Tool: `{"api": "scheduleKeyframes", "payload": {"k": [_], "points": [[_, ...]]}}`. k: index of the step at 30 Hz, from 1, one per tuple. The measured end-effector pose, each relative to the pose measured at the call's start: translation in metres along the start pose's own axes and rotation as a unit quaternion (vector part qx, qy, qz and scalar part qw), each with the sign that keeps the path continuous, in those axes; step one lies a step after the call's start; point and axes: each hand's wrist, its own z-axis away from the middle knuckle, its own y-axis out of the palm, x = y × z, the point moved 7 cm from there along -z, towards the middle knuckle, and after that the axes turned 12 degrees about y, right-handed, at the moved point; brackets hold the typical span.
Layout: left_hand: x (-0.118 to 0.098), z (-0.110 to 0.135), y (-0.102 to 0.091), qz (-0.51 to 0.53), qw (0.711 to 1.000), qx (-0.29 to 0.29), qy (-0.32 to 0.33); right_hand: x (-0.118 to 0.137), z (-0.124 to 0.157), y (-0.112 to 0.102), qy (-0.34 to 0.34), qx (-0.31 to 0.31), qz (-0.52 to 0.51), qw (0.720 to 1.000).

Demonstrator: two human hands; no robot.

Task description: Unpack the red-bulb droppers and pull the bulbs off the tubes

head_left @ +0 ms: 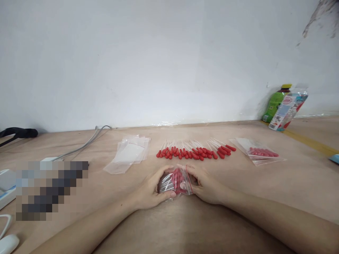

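Both my hands hold one small clear zip bag point(177, 182) with red-bulbed droppers inside, low over the brown table point(169, 225). My left hand point(150, 190) grips its left end, fingers curled round it. My right hand point(205, 185) pinches its right end, by the red zip strip. Just beyond the hands, a row of several loose droppers point(196, 151) with red bulbs and clear stems lies on the table. A stack of empty clear bags point(129, 152) sits to the left of the row. Filled bags point(258, 152) lie to the right.
A green bottle point(275, 102) and a clear labelled bottle point(288, 107) lean against the white wall at the back right. A grey cable point(84, 143) runs along the left. A black object point(19, 132) lies far left. White items point(6, 243) sit at the left edge.
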Motion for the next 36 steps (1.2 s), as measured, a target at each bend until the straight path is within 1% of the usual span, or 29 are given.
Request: {"api": "scheduleKeyframes", "payload": {"k": [4, 9, 13, 18, 20, 23, 28, 32, 34, 36], "points": [[-0.002, 0.002, 0.0, -0.002, 1.0, -0.001, -0.004, -0.001, 0.001, 0.0, 0.017, 0.02, -0.024, 0.999], [-0.002, 0.002, -0.001, -0.024, 1.0, 0.003, -0.011, 0.0, 0.001, 0.003, 0.016, 0.065, -0.123, 0.99], [0.001, 0.001, -0.001, -0.02, 0.999, 0.023, -0.039, 0.003, 0.0, 0.005, -0.012, 0.06, -0.109, 0.992], [0.001, 0.0, -0.001, -0.022, 0.997, 0.055, -0.056, -0.006, 0.002, 0.004, 0.034, 0.052, -0.108, 0.992], [0.003, 0.001, 0.0, -0.029, 0.995, 0.063, -0.066, -0.008, 0.004, 0.002, 0.041, 0.058, -0.112, 0.991], [0.003, 0.001, -0.001, -0.034, 0.995, 0.064, -0.066, -0.011, 0.007, -0.007, 0.045, 0.066, -0.119, 0.99], [0.004, 0.001, -0.001, -0.037, 0.995, 0.063, -0.062, -0.019, 0.009, -0.027, 0.078, 0.025, -0.129, 0.988], [0.004, 0.001, -0.002, -0.042, 0.996, 0.059, -0.059, -0.025, 0.008, -0.035, 0.136, 0.028, -0.175, 0.975], [0.005, 0.002, -0.003, -0.041, 0.996, 0.058, -0.06, -0.031, 0.006, -0.044, 0.172, 0.025, -0.204, 0.963], [0.005, 0.002, -0.002, -0.043, 0.996, 0.06, -0.059, -0.038, 0.002, -0.063, 0.189, 0.016, -0.212, 0.959]]}}
